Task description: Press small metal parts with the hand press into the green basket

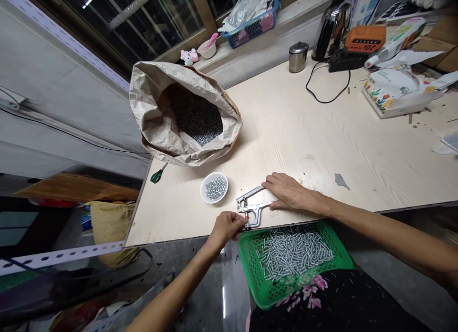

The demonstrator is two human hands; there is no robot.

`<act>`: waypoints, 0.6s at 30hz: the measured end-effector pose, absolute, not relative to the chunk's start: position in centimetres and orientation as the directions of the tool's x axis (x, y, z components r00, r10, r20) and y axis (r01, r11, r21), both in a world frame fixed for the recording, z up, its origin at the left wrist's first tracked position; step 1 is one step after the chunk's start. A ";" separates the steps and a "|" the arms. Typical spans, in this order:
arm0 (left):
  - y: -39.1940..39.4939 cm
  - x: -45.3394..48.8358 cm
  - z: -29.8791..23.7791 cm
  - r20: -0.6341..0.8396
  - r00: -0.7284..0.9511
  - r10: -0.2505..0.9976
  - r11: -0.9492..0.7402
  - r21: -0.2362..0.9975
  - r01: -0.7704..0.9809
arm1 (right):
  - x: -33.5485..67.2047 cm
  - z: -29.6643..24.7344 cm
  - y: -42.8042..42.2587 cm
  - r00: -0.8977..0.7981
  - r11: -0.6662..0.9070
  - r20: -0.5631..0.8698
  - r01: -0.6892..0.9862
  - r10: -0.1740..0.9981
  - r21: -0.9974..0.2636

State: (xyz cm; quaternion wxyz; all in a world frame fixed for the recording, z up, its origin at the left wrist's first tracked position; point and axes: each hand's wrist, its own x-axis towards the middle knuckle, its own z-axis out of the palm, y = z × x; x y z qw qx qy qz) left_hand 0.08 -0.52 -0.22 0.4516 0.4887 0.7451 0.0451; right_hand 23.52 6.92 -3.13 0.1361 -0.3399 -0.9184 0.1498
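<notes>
My right hand (288, 192) is wrapped round the handles of silver snap-fastener pliers (255, 209), which lie near the table's front edge with their jaws to the left. The pliers' handles stand apart. At the jaws, my left hand (228, 225) pinches with thumb and forefinger; what it holds is too small to make out. A white bowl (214, 187) of small metal pieces stands just beyond my left hand. Below the table edge, a green basket (250, 274) holds a heap of silvery cylindrical metal pieces.
A large open sack (150, 108) of small metal pieces stands at the back left. Green-handled scissors (156, 176) lie at the left edge. Farther back are a steel canister (298, 57), an electric kettle (327, 29), a black cord (318, 100) and a tissue pack (390, 91).
</notes>
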 end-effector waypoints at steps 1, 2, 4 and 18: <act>-0.5 0.4 0.0 -0.490 -0.103 0.865 0.376 0.501 0.779 | 23.4 -3.0 6.8 -0.732 0.723 0.146 0.585 0.666 -0.368; -0.5 0.9 0.2 -0.342 -0.049 0.938 0.220 0.481 0.849 | 23.3 -2.9 6.6 -0.729 0.720 0.144 0.588 0.670 -0.369; 0.1 2.1 0.3 -0.132 0.143 0.981 -0.072 0.436 0.897 | 23.2 -2.8 6.3 -0.722 0.714 0.145 0.594 0.676 -0.371; 3.6 5.1 -1.6 -0.120 0.523 0.844 -0.479 0.269 0.835 | 23.9 -3.4 5.5 -0.683 0.678 0.119 0.659 0.721 -0.325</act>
